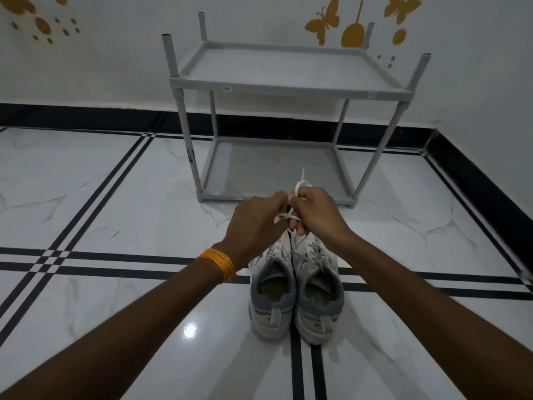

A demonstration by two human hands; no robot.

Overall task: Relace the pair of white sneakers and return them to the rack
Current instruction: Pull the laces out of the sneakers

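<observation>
Evidently mid-knot, the left hand (pixel 255 219) and right hand (pixel 318 210) pinch the lace (pixel 297 189) taut above the sneakers (pixel 295 295), which stand paired on the floor (pixel 115 197) before the rack (pixel 288 76).

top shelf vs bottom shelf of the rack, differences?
The top shelf looks a lighter grey, in the light; the bottom shelf looks darker, shaded beneath it. Four post stubs rise above the top shelf's corners; the bottom shelf sits low at the floor on short feet. The person's left hand and right hand, tying a white lace, overlap the bottom shelf's front edge in view; the top shelf is unobstructed. Both are grey rimmed trays holding no shoes.
</observation>
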